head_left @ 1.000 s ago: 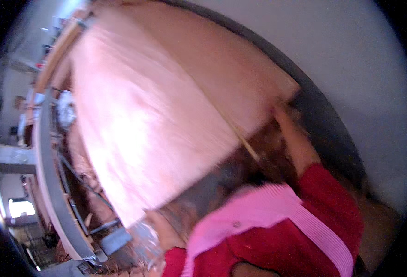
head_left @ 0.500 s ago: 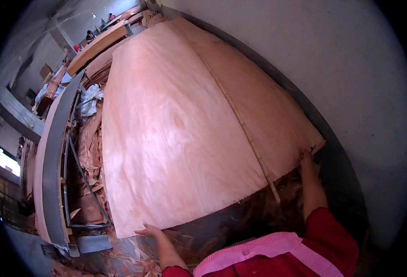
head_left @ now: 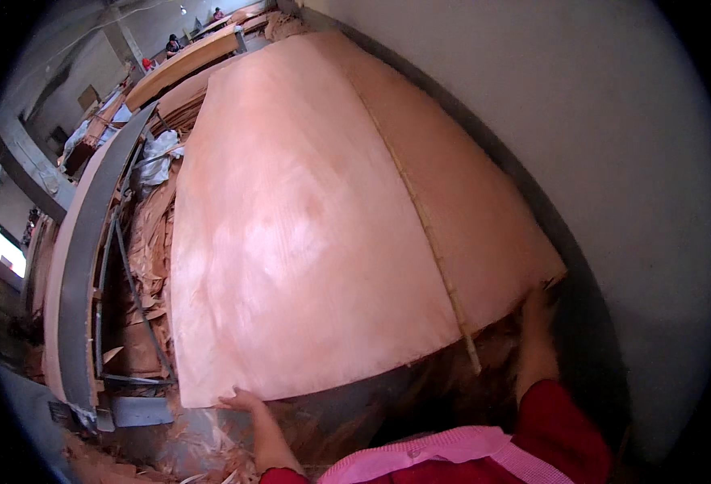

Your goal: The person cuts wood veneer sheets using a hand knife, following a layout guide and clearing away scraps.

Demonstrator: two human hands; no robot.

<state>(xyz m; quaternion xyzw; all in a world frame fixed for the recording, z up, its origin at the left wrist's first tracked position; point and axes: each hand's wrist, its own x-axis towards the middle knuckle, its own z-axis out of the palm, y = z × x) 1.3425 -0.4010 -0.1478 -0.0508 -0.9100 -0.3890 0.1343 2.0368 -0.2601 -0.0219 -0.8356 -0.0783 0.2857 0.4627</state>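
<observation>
A broad, thin sheet of pinkish wood veneer stretches away from me, its near edge bowed in the view. At its near left corner my left hand grips the edge, fingers on top. My right hand is closed on the edge close to the near right corner; its fingers are partly hidden and blurred. Lengthwise over the sheet lies a slim bamboo stick, its near end poking past the edge between my hands. What lies under the sheet is mostly hidden.
Along the right runs a pale wall. To the left stand a long grey-topped bench with a metal frame and a heap of veneer scraps with a white plastic bag. More scraps litter the floor by my feet. Far back, people are near stacked boards.
Both hands keep hold of the sheet's edge. The view has shifted slightly, and the near edge with the left hand appears a little farther left. The stick stays on the sheet.
</observation>
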